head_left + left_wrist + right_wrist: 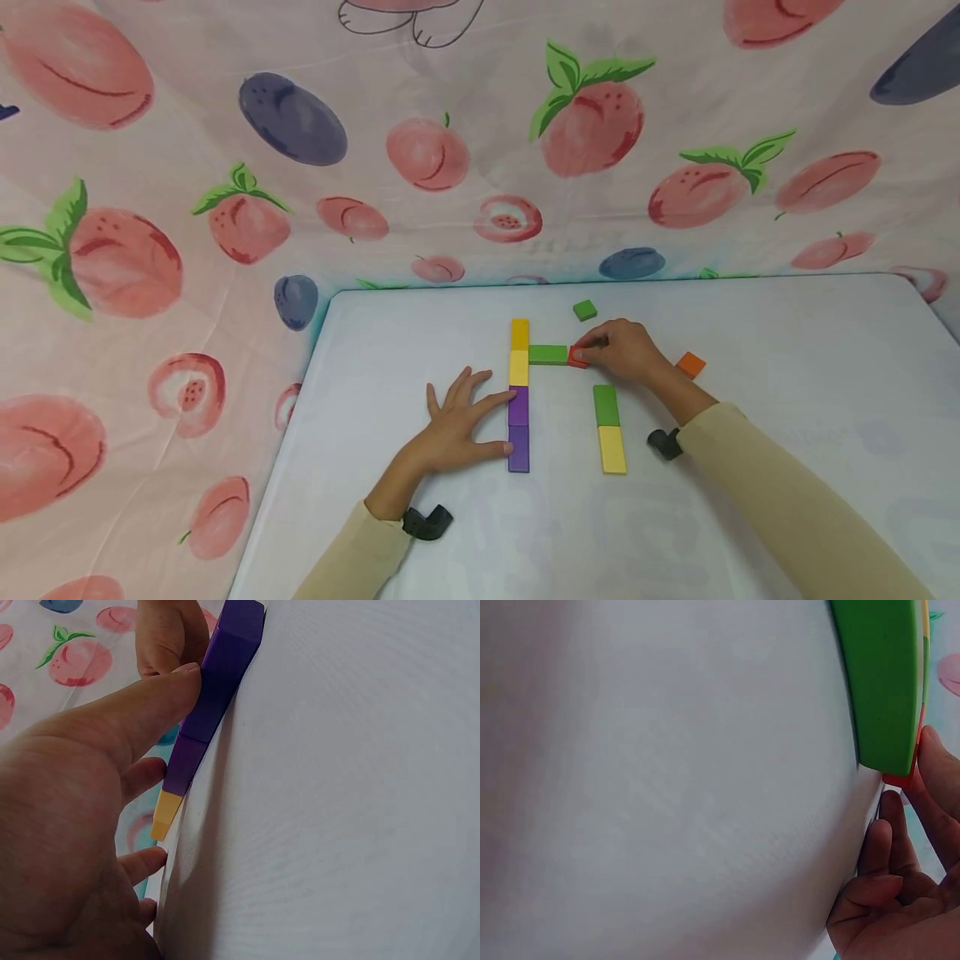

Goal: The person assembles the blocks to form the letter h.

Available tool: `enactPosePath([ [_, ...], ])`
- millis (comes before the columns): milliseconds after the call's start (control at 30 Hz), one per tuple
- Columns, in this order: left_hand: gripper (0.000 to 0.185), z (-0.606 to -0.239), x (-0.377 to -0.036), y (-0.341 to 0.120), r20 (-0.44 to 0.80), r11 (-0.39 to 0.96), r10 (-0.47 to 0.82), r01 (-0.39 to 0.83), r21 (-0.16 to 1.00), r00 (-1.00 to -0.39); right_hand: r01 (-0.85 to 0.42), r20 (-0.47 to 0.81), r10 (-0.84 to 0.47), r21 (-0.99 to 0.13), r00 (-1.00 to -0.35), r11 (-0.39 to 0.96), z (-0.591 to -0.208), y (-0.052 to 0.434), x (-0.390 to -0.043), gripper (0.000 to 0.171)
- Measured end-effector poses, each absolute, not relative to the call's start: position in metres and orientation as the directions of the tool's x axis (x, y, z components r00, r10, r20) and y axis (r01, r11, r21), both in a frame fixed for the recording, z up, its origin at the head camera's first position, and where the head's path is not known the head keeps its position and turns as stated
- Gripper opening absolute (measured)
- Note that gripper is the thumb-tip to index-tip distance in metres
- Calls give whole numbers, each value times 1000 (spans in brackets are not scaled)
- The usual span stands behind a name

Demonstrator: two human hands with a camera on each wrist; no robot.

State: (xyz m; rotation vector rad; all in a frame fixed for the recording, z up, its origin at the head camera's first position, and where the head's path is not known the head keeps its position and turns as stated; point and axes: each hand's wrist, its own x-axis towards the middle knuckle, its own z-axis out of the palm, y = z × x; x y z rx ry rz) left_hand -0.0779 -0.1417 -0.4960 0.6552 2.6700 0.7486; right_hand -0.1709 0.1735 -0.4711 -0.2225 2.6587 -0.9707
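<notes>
On the white table [750, 350], near the middle, the left hand [457, 429] lies flat with fingers spread and nearly straight, fingertips touching the left side of two purple blocks [518, 427]. These form the near end of a straight column, with a yellow block [519, 367] and a darker yellow block [520, 334] continuing toward the far edge. The right hand [626, 350] pinches a small red block [576, 357] between curled fingertips, set against the right end of a green block [548, 354] that juts rightward from the column.

The left wrist view shows the thumb [142, 705] pressed to the purple blocks' side, which the head view half hides. The right wrist view shows the red block [900, 778] just under the green block's end, with fingers [937, 780] around it; the green block fills that frame's top right corner.

Nearby lie a green-and-yellow pair [609, 429], a loose green cube [584, 310] toward the far edge, and an orange block [691, 364] just behind the right wrist. A peach-printed cloth [225, 167] hangs behind.
</notes>
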Motion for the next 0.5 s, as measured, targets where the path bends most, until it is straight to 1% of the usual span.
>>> enactPosePath([
  [367, 76, -499, -78, -141, -152, 766, 494, 346, 542, -856, -17, -248, -235, -654, -940, 757, -474, 177, -173, 29],
  [500, 76, -499, -79, -141, -153, 767, 493, 345, 541, -856, 40, -272, -195, -669, -942, 742, -470, 180, -176, 33],
])
